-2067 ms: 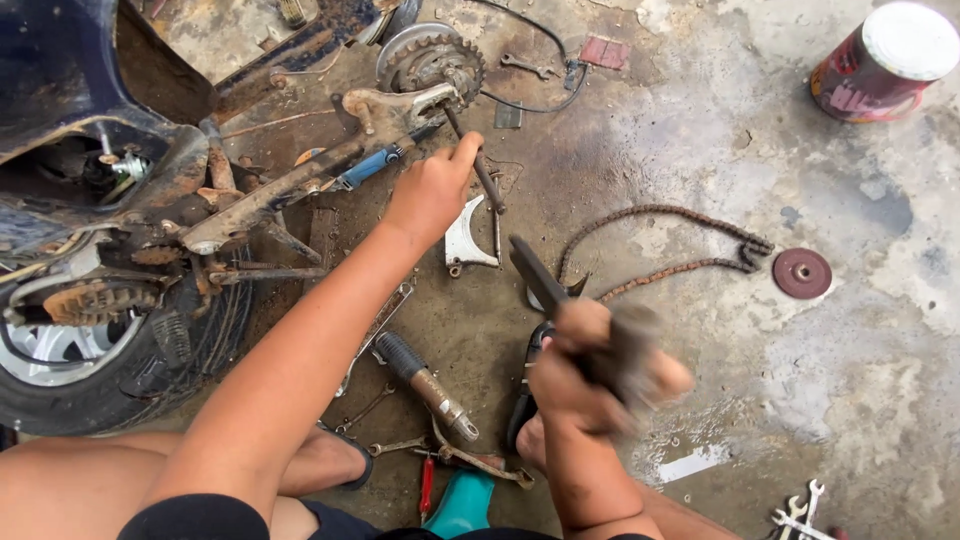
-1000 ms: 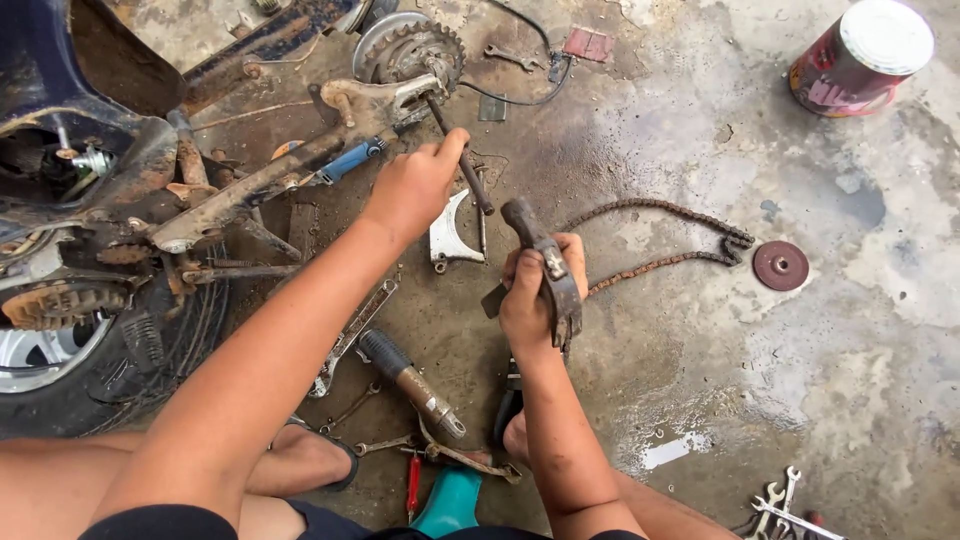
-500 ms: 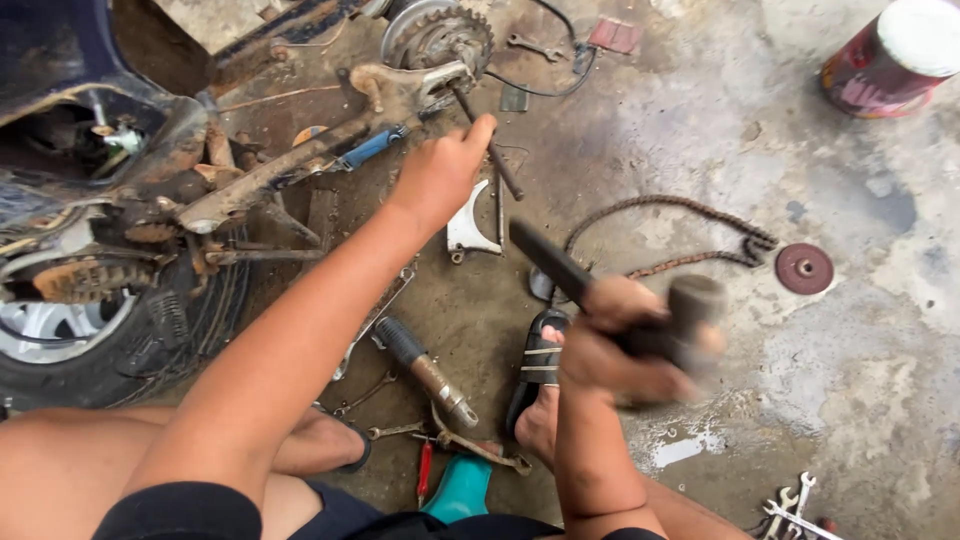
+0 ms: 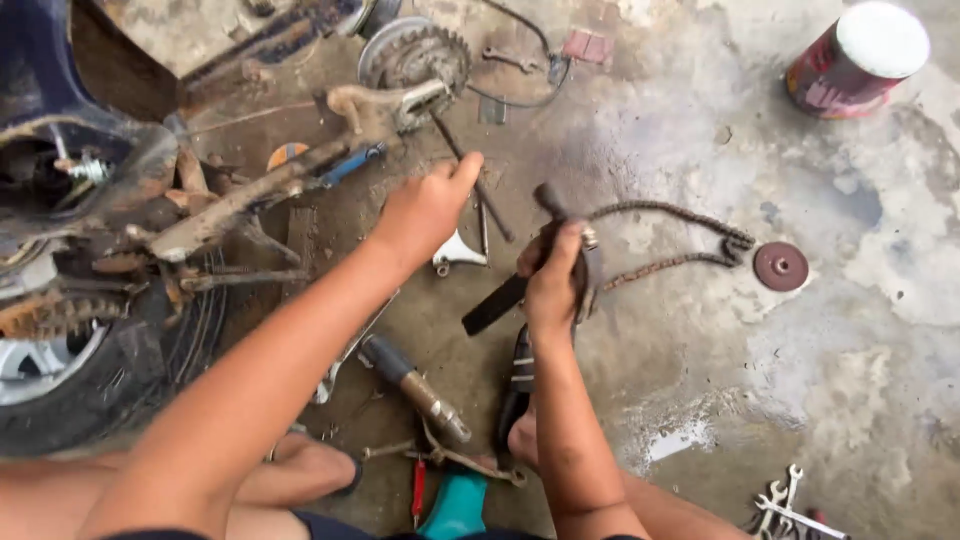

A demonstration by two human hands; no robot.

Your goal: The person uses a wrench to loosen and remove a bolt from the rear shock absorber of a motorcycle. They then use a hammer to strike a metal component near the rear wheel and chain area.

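My left hand (image 4: 425,210) reaches to the rusty rear frame of a motorbike (image 4: 240,200) and is closed around a thin metal rod (image 4: 492,215) that slants down from the sprocket (image 4: 415,55). My right hand (image 4: 553,275) grips a hammer (image 4: 497,303) by its dark handle. The hammer's head sits just right of the rod's lower end, and I cannot tell if they touch. A white metal bracket (image 4: 455,250) lies on the floor under my left hand.
A rusty chain (image 4: 670,235) and a round grinding disc (image 4: 780,265) lie to the right on the concrete. A paint can (image 4: 860,55) stands at the far right. Wrenches (image 4: 790,505), a cylindrical metal part (image 4: 415,385) and the tyre (image 4: 100,390) are nearby.
My right hand has swung the hammer down from a raised, blurred position to beside the rod. My left hand stays on the rod by the frame.
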